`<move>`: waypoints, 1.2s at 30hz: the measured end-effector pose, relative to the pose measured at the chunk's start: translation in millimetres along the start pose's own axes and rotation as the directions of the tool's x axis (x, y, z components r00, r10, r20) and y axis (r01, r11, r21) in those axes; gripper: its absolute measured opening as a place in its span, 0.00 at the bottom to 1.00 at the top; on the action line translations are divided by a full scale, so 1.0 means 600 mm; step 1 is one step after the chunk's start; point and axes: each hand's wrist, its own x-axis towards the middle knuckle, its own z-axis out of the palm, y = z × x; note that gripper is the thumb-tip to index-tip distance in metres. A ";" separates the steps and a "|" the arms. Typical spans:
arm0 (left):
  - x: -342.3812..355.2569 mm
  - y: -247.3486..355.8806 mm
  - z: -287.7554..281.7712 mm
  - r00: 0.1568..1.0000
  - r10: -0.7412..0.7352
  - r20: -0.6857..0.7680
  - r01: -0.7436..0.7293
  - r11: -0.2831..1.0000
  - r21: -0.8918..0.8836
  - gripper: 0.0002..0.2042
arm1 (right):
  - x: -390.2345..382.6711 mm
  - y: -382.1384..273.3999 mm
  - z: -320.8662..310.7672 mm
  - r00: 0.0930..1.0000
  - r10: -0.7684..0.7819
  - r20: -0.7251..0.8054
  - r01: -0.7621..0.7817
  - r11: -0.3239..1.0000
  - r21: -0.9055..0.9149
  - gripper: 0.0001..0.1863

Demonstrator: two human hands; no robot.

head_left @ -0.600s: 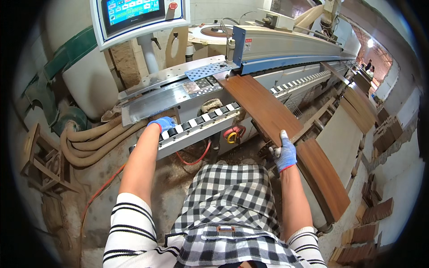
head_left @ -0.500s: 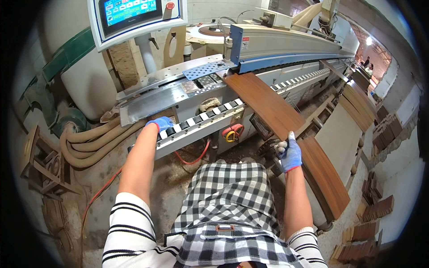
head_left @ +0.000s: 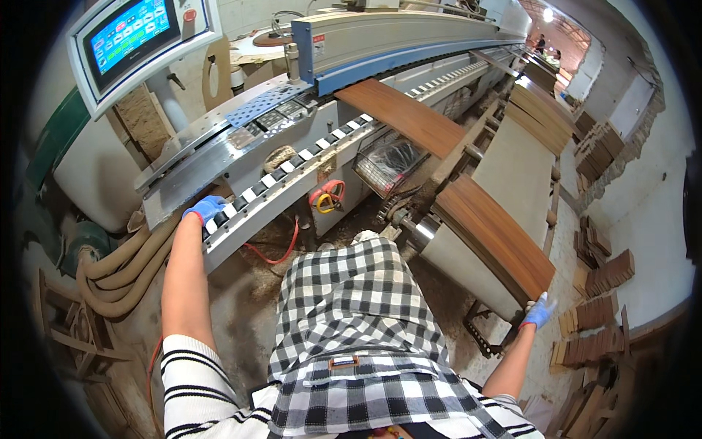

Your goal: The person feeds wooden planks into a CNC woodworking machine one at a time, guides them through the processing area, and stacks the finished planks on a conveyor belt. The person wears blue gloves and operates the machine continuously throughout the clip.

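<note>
My left hand (head_left: 207, 208), in a blue glove, rests on the near end of a rail (head_left: 292, 164) of black and white rollers, its fingers laid over it. Out at the right, my gloved right hand (head_left: 537, 313) closes on the near corner of a brown wood-grain board (head_left: 497, 234). That board tops a small stack on a pale conveyor bed; the fingers under the corner are partly hidden. A second brown board (head_left: 406, 117) lies across the roller rail, its far end against the blue-edged beam (head_left: 409, 55) of a long machine.
A control screen (head_left: 131, 40) stands at upper left above thick ribbed hoses (head_left: 124, 282). Red-handled tool (head_left: 327, 194) hangs below the rail, over a red hose. More boards (head_left: 541, 110) lie farther along the conveyor; several stacks (head_left: 610, 271) stand along the right wall.
My right hand has left the end of the board in the machine and moved right and nearer, to the stacked board's corner. The view has shifted right; my left hand stays on the rail.
</note>
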 end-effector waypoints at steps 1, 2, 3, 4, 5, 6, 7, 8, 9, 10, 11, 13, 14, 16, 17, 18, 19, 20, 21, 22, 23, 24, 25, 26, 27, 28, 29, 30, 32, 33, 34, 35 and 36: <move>0.006 -0.001 0.000 0.999 0.044 -0.010 -0.043 0.999 0.013 0.14 | 0.024 0.020 -0.014 0.996 0.033 0.078 -0.031 0.999 -0.023 0.24; 0.010 -0.008 0.000 0.999 0.038 0.000 -0.038 0.998 -0.045 0.15 | 0.039 0.034 -0.020 0.984 0.066 0.165 -0.059 0.997 -0.044 0.23; 0.008 -0.006 0.000 0.999 0.033 -0.005 -0.033 0.998 -0.059 0.15 | 0.033 0.033 -0.019 0.990 0.069 0.119 -0.070 0.998 -0.001 0.21; 0.003 -0.006 0.000 1.000 0.028 -0.010 -0.028 0.997 -0.074 0.15 | 0.026 0.034 -0.013 0.994 0.075 0.075 -0.078 0.996 0.042 0.20; -0.001 -0.005 -0.001 1.000 0.021 -0.016 -0.023 0.996 -0.089 0.15 | 0.018 0.032 -0.010 0.996 0.082 0.031 -0.084 0.993 0.085 0.19; 0.000 0.005 -0.005 1.000 0.024 0.000 -0.024 0.998 -0.061 0.16 | 0.027 0.059 -0.016 0.994 0.109 0.000 -0.108 0.989 0.098 0.18; 0.002 0.008 -0.005 1.000 0.017 -0.004 -0.018 0.997 -0.073 0.16 | 0.032 0.071 -0.015 0.996 0.086 -0.008 -0.085 0.994 0.067 0.18; 0.005 0.009 -0.006 1.000 0.012 -0.008 -0.012 0.996 -0.085 0.16 | 0.037 0.082 -0.015 0.998 0.062 -0.016 -0.062 0.997 0.035 0.17; 0.002 0.006 -0.004 1.000 -0.002 -0.007 0.002 0.995 -0.095 0.16 | 0.029 0.078 -0.014 0.999 0.043 -0.018 -0.043 0.999 -0.003 0.17; 0.000 0.004 -0.003 1.000 -0.005 -0.023 0.003 0.996 -0.085 0.16 | 0.018 0.072 -0.014 0.996 0.086 0.025 -0.087 0.996 0.008 0.18; -0.002 0.001 -0.002 1.000 -0.005 -0.017 0.004 0.997 -0.073 0.15 | 0.004 0.076 -0.012 0.998 0.069 0.006 -0.069 0.996 0.060 0.19; -0.001 0.006 -0.004 1.000 0.005 -0.014 -0.006 0.998 -0.058 0.15 | -0.013 0.080 -0.006 0.999 0.025 -0.039 -0.018 0.985 0.172 0.20; 0.005 0.003 -0.003 0.999 0.028 -0.020 -0.029 0.998 -0.054 0.15 | -0.022 0.089 -0.014 0.999 0.000 -0.033 0.005 0.988 0.156 0.20; 0.008 -0.021 0.004 0.998 0.052 -0.041 -0.054 0.997 -0.055 0.16 | -0.073 0.075 -0.010 1.000 0.000 0.011 -0.003 0.961 0.275 0.17; 0.009 -0.018 0.004 0.998 0.053 -0.035 -0.054 0.998 -0.042 0.16 | -0.103 0.066 -0.014 1.000 -0.001 0.027 -0.008 0.943 0.331 0.16; 0.008 -0.009 0.003 0.998 0.053 -0.031 -0.054 0.998 -0.031 0.16 | -0.127 0.060 -0.022 0.988 0.045 0.147 -0.102 0.908 0.407 0.15; 0.006 -0.005 0.002 0.998 0.050 -0.027 -0.050 0.999 -0.017 0.16 | -0.150 0.059 -0.032 0.959 0.083 0.273 -0.207 0.860 0.466 0.13; 0.005 -0.003 0.002 1.000 0.005 -0.014 -0.006 1.000 -0.028 0.17 | -0.164 0.055 -0.034 0.911 0.108 0.398 -0.316 0.803 0.506 0.12; 0.005 -0.012 0.003 1.000 0.014 -0.019 -0.015 0.999 -0.049 0.17 | -0.174 0.050 -0.029 0.866 0.231 0.443 -0.459 0.720 0.520 0.12; 0.004 -0.022 0.006 0.999 0.021 -0.025 -0.022 0.997 -0.070 0.16 | -0.182 0.046 -0.021 0.799 0.345 0.492 -0.589 0.617 0.522 0.12; -0.001 -0.034 0.006 0.999 0.025 -0.032 -0.028 0.996 -0.090 0.16 | -0.184 0.043 -0.013 0.711 0.447 0.544 -0.703 0.496 0.511 0.12; 0.000 -0.008 0.004 1.000 -0.027 -0.006 0.026 0.994 -0.106 0.16 | -0.167 0.064 -0.015 0.647 0.443 0.621 -0.758 0.460 0.462 0.17; -0.015 0.037 -0.002 0.998 -0.060 -0.009 0.058 0.994 -0.095 0.15 | -0.165 0.060 -0.010 0.629 0.453 0.632 -0.770 0.472 0.428 0.18; -0.023 0.061 -0.006 0.998 -0.066 -0.012 0.065 0.996 -0.068 0.16 | -0.164 0.042 -0.002 0.606 0.456 0.652 -0.784 0.484 0.390 0.20; -0.033 0.070 -0.013 0.997 -0.077 -0.018 0.076 0.996 -0.044 0.17 | -0.162 0.027 0.012 0.579 0.456 0.676 -0.796 0.496 0.347 0.21; -0.028 0.059 -0.010 0.998 -0.066 -0.020 0.065 0.997 -0.050 0.17 | -0.154 0.026 0.022 0.555 0.437 0.708 -0.823 0.416 0.387 0.25; -0.029 0.051 -0.010 0.999 -0.008 -0.031 0.008 1.000 -0.016 0.17 | -0.147 0.026 0.029 0.560 0.413 0.718 -0.819 0.408 0.404 0.24; -0.026 0.047 -0.008 0.999 -0.013 -0.031 0.013 1.000 -0.003 0.17 | -0.143 0.031 0.036 0.565 0.377 0.734 -0.815 0.394 0.426 0.23; -0.018 0.028 -0.003 0.997 -0.065 -0.030 0.065 0.998 0.011 0.18 | -0.143 0.034 0.049 0.576 0.345 0.741 -0.806 0.392 0.444 0.20; -0.018 0.032 -0.004 0.999 -0.046 -0.024 0.046 0.999 0.011 0.19 | -0.135 0.048 0.050 0.571 0.291 0.768 -0.798 0.419 0.434 0.20; -0.021 0.061 -0.007 0.996 -0.092 0.001 0.092 0.996 -0.013 0.17 | -0.141 0.051 0.047 0.591 0.254 0.766 -0.776 0.441 0.452 0.21; -0.025 0.085 -0.010 0.991 -0.134 0.028 0.135 0.990 -0.036 0.16 | -0.148 0.054 0.041 0.611 0.215 0.762 -0.751 0.461 0.472 0.22; -0.024 0.060 -0.006 0.989 -0.148 0.018 0.148 0.988 -0.035 0.17 | -0.157 0.047 0.042 0.617 0.186 0.764 -0.733 0.489 0.473 0.23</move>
